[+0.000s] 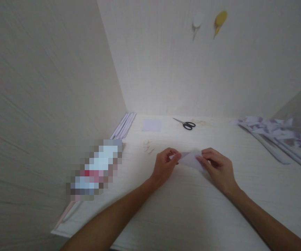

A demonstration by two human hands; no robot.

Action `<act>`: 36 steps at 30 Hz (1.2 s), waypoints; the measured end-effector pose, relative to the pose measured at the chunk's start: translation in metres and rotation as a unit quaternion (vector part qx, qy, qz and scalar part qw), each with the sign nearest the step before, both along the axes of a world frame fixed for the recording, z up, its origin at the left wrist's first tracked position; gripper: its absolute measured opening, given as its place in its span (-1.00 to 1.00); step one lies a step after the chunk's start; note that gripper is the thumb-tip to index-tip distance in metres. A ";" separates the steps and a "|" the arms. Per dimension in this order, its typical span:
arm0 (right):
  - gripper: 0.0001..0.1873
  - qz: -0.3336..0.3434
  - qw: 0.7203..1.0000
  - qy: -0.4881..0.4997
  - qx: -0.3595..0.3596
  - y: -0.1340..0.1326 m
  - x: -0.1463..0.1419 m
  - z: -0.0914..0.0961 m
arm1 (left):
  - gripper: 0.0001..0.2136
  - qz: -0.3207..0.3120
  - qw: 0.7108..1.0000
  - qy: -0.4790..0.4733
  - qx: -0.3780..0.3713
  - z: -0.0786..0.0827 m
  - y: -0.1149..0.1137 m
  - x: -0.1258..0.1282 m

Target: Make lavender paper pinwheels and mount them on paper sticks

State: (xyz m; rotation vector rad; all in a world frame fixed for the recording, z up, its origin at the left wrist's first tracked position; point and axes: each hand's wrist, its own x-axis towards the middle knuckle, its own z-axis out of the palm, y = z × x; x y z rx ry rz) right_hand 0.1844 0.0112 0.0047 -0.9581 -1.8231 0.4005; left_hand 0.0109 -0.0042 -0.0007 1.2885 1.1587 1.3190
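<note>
A small sheet of pale paper [191,160] is held between both hands just above the white table, with a slanted fold or overlap along its top. My left hand [166,161] pinches its left end between thumb and fingers. At the right end, my right hand [217,165] grips the paper the same way, fingers curled. Beyond the hands lies a flat square of pale paper [152,125]. Scissors [185,123] with black handles rest to the right of that square, blades pointing left.
Rolled paper sticks [124,125] lie at the back left. Folded paper pieces with long stems [273,130] are heaped on the right. Thin light-coloured bits [148,146] sit beyond my left hand. A blurred-out object [98,170] stands along the left wall. Two hooks [220,19] hang on the back wall.
</note>
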 end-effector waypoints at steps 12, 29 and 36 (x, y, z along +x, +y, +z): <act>-0.77 -0.001 0.941 0.216 -0.259 -0.017 -0.029 -0.009 | -0.70 -0.060 0.992 -0.101 -0.051 -0.005 0.001 0.008; -0.87 -0.044 0.963 0.217 -0.151 -0.020 -0.026 -0.004 | -0.68 -0.029 0.961 -0.266 -0.072 -0.010 0.007 0.010; -0.86 -0.115 0.975 0.055 0.184 -0.027 -0.020 0.000 | -0.55 -0.069 0.978 -0.194 0.025 -0.006 0.004 0.010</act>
